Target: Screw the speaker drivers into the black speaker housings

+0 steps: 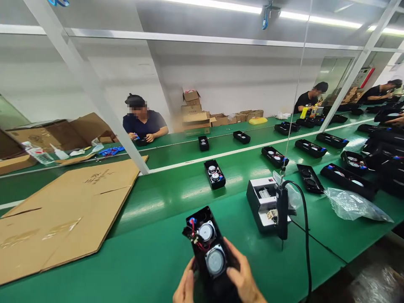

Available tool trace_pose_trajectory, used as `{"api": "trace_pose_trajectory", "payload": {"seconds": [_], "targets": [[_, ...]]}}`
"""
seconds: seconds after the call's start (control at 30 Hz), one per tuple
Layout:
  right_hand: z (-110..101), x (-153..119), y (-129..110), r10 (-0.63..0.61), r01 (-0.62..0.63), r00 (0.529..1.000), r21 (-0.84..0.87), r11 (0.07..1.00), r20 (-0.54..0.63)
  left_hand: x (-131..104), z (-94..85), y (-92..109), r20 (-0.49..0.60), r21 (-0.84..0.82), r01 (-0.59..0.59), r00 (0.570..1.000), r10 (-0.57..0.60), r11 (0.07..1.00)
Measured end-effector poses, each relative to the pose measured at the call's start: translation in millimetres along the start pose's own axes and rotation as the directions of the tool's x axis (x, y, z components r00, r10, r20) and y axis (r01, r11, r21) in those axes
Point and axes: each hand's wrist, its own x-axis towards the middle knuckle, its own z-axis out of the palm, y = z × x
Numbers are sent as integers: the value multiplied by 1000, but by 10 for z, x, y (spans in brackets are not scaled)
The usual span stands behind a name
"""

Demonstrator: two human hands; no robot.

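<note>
Hands grasp the black speaker housing [210, 248] low over the green counter [151, 256]: left hand [186, 288] at its left edge, right hand [241, 277] at its right. Better to keep the red wires [194, 235] untouched and the grip steady.

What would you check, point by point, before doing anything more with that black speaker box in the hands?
1. Left hand on the speaker box: ok.
2. Right hand on its other side: ok.
3. Both round speakers seated in the box: ok.
4. Red wires tucked in: not ok, they stick out.
5. Hanging screwdriver close by: ok.
6. Screws in the grey tray: cannot tell.
</note>
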Motion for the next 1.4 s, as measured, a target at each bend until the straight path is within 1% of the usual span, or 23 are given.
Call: {"api": "trace_pose_trajectory", "payload": {"seconds": [0.03, 0.07, 0.13, 0.2, 0.27, 0.33, 0.37, 0.4, 0.43, 0.5, 0.57, 0.6, 0.63, 0.67, 0.73, 0.8, 0.83, 0.9, 1.0, 1.1, 1.23, 1.3, 1.4], "targets": [[-156, 57, -132, 28, -30, 999, 40, 999, 40, 23, -20, 43, -35, -73, -1, 999, -2, 997], [-313, 128, -265, 48, -54, 989, 37, 998, 138, 63, -57, 101, -69, -143, -1, 998, -9, 990], [-592, 297, -499, 118, -113, 938, -36, 993, 325, 169, -135, 233, -84, -226, 15, 996, -35, 974], [-790, 482, -651, 256, -211, 847, -147, 966, 466, 259, -163, 330, 7, -249, 44, 999, -43, 967], [-897, 653, -710, 352, -251, 744, -251, 935, 568, 289, -122, 359, 162, -217, 55, 987, -20, 975], [-940, 787, -710, 398, -252, 650, -310, 917, 647, 254, -40, 337, 294, -108, 46, 956, -13, 993], [-950, 835, -704, 403, -236, 629, -331, 914, 664, 223, 3, 317, 329, -40, 38, 944, -22, 998], [-958, 868, -704, 401, -210, 638, -352, 912, 658, 192, 43, 298, 338, 19, 30, 940, -35, 999], [-964, 883, -714, 390, -179, 672, -373, 910, 630, 166, 76, 283, 322, 63, 28, 946, -47, 998], [-976, 852, -779, 340, -116, 788, -419, 901, 513, 143, 122, 265, 270, 98, 37, 961, -62, 994], [-965, 729, -902, 183, -13, 931, -471, 882, 317, 160, 147, 261, 242, 93, 51, 967, -72, 994], [-942, 634, -973, 62, 61, 972, -501, 864, 226, 178, 156, 262, 237, 88, 56, 969, -75, 995], [-901, 520, -1039, -77, 152, 984, -531, 833, 162, 198, 163, 263, 232, 84, 59, 970, -77, 995], [-840, 392, -1089, -209, 251, 968, -558, 791, 138, 216, 170, 265, 227, 81, 61, 971, -78, 995], [-655, 115, -1103, -370, 441, 897, -553, 707, 242, 238, 181, 265, 220, 75, 63, 972, -78, 995], [-406, -143, -972, -429, 585, 811, -538, 607, 398, 236, 185, 262, 215, 71, 65, 974, -79, 995], [-273, -249, -858, -430, 622, 783, -560, 548, 449, 227, 183, 258, 215, 70, 67, 973, -80, 995], [-26, -399, -579, -446, 654, 753, -621, 432, 483, 203, 168, 247, 214, 69, 66, 974, -79, 995], [206, -484, -222, -453, 585, 793, -716, 382, 406, 170, 130, 227, 215, 75, 53, 974, -68, 996], [233, -488, -122, -477, 586, 790, -703, 403, 385, 154, 90, 228, 230, 85, 56, 970, -74, 995], [49, -445, -368, -468, 650, 759, -572, 501, 453, 135, 11, 288, 219, 86, -4, 976, -15, 996], [-94, -371, -582, -455, 608, 794, -530, 592, 403, 115, -58, 332, 197, 52, -63, 979, 51, 997], [-318, -193, -889, -378, 456, 890, -526, 718, 256, 65, -200, 398, 209, 41, -178, 964, 166, 983]]}}
